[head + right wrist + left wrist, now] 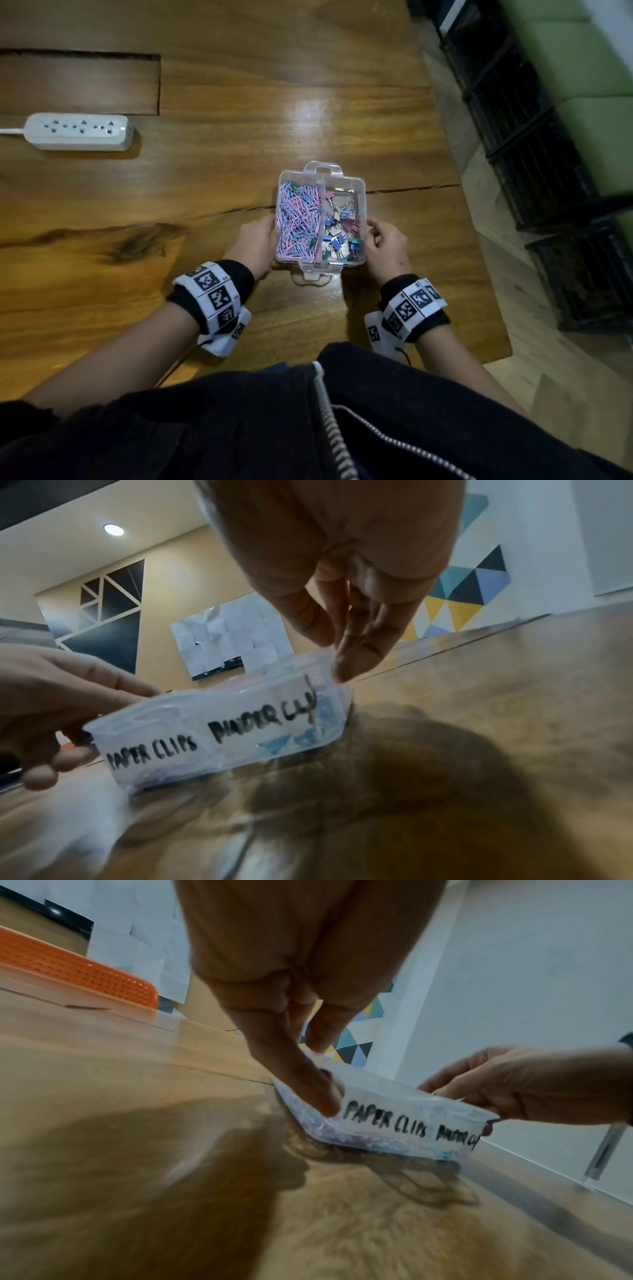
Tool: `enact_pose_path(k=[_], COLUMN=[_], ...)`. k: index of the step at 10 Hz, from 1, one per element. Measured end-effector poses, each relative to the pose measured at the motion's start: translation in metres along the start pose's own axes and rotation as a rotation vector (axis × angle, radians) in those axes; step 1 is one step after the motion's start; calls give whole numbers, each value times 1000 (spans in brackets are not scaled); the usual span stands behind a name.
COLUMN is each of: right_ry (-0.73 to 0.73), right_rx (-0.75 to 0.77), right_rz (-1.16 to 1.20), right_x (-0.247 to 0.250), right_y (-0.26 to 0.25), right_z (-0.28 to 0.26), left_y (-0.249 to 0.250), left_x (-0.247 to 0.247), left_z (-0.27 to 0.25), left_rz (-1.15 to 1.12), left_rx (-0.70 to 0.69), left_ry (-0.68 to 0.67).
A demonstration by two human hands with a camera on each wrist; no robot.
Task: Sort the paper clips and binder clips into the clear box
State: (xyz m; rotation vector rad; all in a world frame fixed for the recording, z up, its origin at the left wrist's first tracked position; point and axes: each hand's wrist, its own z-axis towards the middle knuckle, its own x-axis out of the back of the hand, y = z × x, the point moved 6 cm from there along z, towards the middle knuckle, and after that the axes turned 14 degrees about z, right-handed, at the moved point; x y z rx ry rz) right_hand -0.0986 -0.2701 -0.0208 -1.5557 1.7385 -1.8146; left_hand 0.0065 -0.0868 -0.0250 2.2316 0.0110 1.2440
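Note:
The clear box (363,200) stands on the wooden table with its lid off. Pink, blue and green paper clips (297,219) fill its left compartment. Blue and pink binder clips (342,230) lie in the right one. My left hand (272,238) grips the box's left wall, and in the left wrist view its thumb (318,1093) presses the near corner. My right hand (370,236) holds the right wall with fingers curled over the rim. The front wall (240,707) carries the handwritten labels "PAPER CLIPS" and "BINDER CLIPS". I see no loose clips on the table.
A white power strip (78,132) lies far left beside a recessed panel (78,84). The table's right edge (479,246) runs close to the box, with black crates (531,154) on the floor beyond. An orange basket (75,969) sits at the far left.

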Motion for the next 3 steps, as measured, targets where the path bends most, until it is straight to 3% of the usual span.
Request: enact_pose_path(k=[3], right_ry=[77], right_rx=[-122], right_rz=[159], right_x=[15], right_y=[-8], right_z=[12], left_y=[18], left_x=[20], left_z=[25], left_rz=[59], left_rx=[28], left_ry=[35])
